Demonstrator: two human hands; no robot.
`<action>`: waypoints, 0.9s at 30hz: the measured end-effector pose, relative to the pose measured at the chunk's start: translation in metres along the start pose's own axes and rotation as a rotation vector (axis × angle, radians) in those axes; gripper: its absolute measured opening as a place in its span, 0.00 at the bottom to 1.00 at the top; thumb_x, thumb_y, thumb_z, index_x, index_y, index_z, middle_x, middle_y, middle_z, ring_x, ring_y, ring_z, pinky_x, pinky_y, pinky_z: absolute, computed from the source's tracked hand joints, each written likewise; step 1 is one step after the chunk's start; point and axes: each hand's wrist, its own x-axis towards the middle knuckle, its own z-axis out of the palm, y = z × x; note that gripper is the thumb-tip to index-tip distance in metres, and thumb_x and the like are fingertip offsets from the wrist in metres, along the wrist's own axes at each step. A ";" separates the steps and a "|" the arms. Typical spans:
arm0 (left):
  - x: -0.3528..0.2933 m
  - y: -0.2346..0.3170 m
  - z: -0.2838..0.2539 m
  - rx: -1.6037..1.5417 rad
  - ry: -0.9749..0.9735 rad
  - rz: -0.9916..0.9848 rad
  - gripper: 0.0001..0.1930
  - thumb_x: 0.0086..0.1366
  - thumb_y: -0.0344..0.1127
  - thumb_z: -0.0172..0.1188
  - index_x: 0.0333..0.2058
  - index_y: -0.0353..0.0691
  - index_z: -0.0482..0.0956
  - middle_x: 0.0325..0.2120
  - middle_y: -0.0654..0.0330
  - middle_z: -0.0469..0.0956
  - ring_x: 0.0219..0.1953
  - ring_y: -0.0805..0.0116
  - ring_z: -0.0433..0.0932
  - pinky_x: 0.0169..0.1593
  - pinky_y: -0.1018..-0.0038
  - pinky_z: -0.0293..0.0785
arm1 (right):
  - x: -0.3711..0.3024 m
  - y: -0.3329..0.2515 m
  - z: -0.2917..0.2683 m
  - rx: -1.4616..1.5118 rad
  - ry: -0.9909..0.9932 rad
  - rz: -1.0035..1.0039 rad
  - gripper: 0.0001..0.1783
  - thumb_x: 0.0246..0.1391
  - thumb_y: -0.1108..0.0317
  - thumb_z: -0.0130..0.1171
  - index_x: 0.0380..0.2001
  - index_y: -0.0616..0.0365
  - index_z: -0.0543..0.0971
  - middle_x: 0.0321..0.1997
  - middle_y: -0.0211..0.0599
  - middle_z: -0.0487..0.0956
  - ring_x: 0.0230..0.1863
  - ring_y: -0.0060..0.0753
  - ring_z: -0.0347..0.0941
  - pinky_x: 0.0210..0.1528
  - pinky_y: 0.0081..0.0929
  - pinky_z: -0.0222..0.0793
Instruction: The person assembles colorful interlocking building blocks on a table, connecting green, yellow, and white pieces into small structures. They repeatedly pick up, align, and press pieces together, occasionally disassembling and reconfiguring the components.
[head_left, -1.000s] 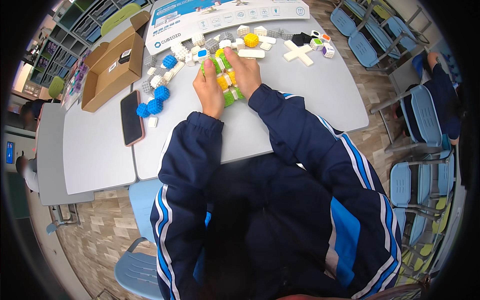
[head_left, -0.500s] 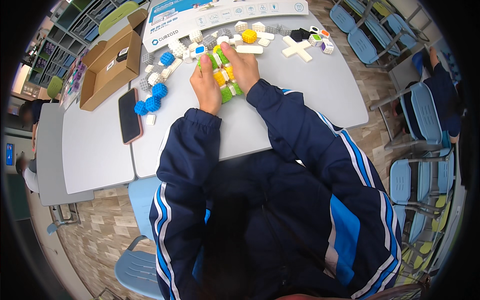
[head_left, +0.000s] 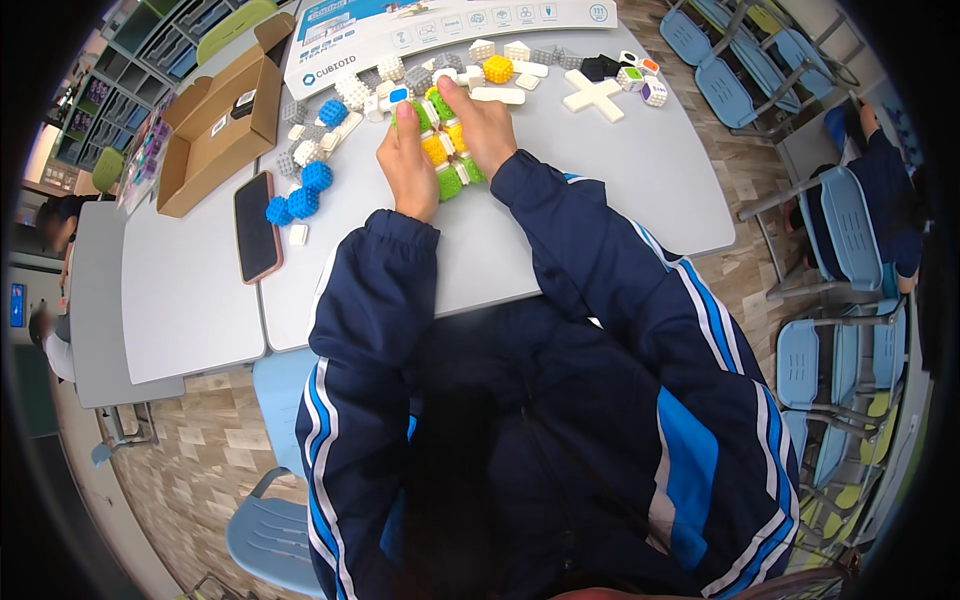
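Between my two hands is a block assembly (head_left: 436,150) of green and yellow studded cubes joined by white connectors. My left hand (head_left: 408,165) grips its left side, thumb pointing up along the green cubes. On the right side, my right hand (head_left: 480,130) closes round it with the thumb near the top. The fingers under the assembly are hidden. Just beyond my hands lie loose pieces: a white block with a blue face (head_left: 399,95), a yellow cube (head_left: 497,69) and a long white bar (head_left: 498,96).
Blue cubes (head_left: 303,202) and a phone (head_left: 258,228) lie to the left, near an open cardboard box (head_left: 222,130). A white cross piece (head_left: 593,96) is at the right. A large printed box (head_left: 450,30) spans the back. Blue chairs (head_left: 270,540) stand around the table (head_left: 600,190).
My hands stay on the block assembly, which has shifted and turned very slightly. The whole view has moved a little.
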 end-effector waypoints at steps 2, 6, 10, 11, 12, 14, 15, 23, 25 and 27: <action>0.002 -0.005 -0.006 0.033 -0.030 -0.021 0.27 0.71 0.54 0.46 0.41 0.29 0.75 0.36 0.59 0.76 0.36 0.77 0.72 0.42 0.77 0.69 | -0.001 -0.001 0.001 0.005 0.004 -0.021 0.35 0.53 0.40 0.58 0.20 0.69 0.79 0.18 0.28 0.72 0.25 0.15 0.63 0.28 0.23 0.61; 0.003 -0.007 -0.008 0.070 -0.034 -0.022 0.29 0.71 0.55 0.46 0.44 0.28 0.75 0.39 0.56 0.77 0.38 0.75 0.75 0.45 0.76 0.71 | 0.000 -0.001 0.002 0.036 0.015 -0.042 0.35 0.53 0.40 0.59 0.20 0.70 0.80 0.18 0.28 0.73 0.25 0.15 0.64 0.28 0.23 0.62; 0.003 -0.005 -0.005 0.003 -0.007 -0.009 0.25 0.71 0.53 0.48 0.36 0.32 0.76 0.30 0.63 0.74 0.30 0.81 0.68 0.34 0.80 0.67 | -0.001 -0.004 0.002 0.010 0.002 -0.018 0.35 0.53 0.40 0.59 0.19 0.69 0.79 0.17 0.28 0.72 0.24 0.15 0.63 0.27 0.23 0.61; 0.004 -0.008 -0.007 0.002 -0.011 -0.010 0.25 0.70 0.53 0.49 0.36 0.32 0.76 0.30 0.63 0.74 0.30 0.81 0.68 0.34 0.80 0.67 | 0.000 -0.003 0.001 0.007 -0.001 -0.014 0.35 0.53 0.40 0.59 0.19 0.69 0.79 0.17 0.27 0.72 0.24 0.15 0.63 0.27 0.23 0.61; 0.005 -0.007 -0.007 0.000 -0.016 -0.013 0.25 0.70 0.53 0.49 0.36 0.32 0.76 0.30 0.63 0.74 0.30 0.81 0.68 0.34 0.80 0.67 | 0.001 -0.001 0.001 0.004 -0.003 -0.011 0.35 0.53 0.40 0.59 0.19 0.69 0.79 0.17 0.27 0.72 0.24 0.15 0.63 0.27 0.23 0.61; 0.003 -0.006 -0.004 -0.017 -0.009 -0.016 0.25 0.70 0.53 0.49 0.36 0.32 0.76 0.29 0.64 0.74 0.30 0.81 0.68 0.35 0.81 0.67 | 0.002 0.000 0.000 0.021 -0.002 -0.018 0.35 0.53 0.40 0.59 0.18 0.68 0.79 0.16 0.27 0.72 0.24 0.15 0.63 0.26 0.23 0.60; 0.003 -0.005 -0.003 -0.025 -0.005 -0.017 0.25 0.70 0.53 0.49 0.35 0.32 0.76 0.29 0.64 0.74 0.30 0.81 0.69 0.35 0.81 0.67 | 0.003 0.001 0.000 0.030 -0.002 -0.022 0.35 0.53 0.40 0.59 0.17 0.68 0.79 0.16 0.27 0.71 0.23 0.15 0.62 0.26 0.23 0.60; 0.007 -0.003 -0.014 -0.113 0.021 -0.152 0.27 0.70 0.56 0.46 0.35 0.32 0.75 0.28 0.62 0.74 0.29 0.79 0.72 0.33 0.79 0.71 | 0.004 -0.017 -0.010 0.281 0.020 0.248 0.34 0.54 0.39 0.56 0.20 0.65 0.78 0.16 0.33 0.73 0.18 0.23 0.69 0.21 0.25 0.67; 0.010 -0.009 -0.019 -0.067 0.022 -0.137 0.29 0.69 0.60 0.44 0.34 0.34 0.74 0.25 0.60 0.74 0.24 0.74 0.74 0.29 0.75 0.73 | 0.005 -0.020 -0.014 0.288 0.016 0.288 0.34 0.53 0.37 0.54 0.29 0.65 0.77 0.20 0.40 0.76 0.14 0.33 0.73 0.13 0.32 0.70; 0.012 -0.020 -0.012 0.108 0.002 0.009 0.32 0.67 0.65 0.42 0.32 0.36 0.72 0.20 0.58 0.74 0.18 0.68 0.76 0.23 0.71 0.76 | 0.005 -0.016 -0.010 0.247 0.025 0.193 0.36 0.53 0.34 0.52 0.28 0.64 0.76 0.19 0.39 0.75 0.14 0.30 0.74 0.14 0.29 0.72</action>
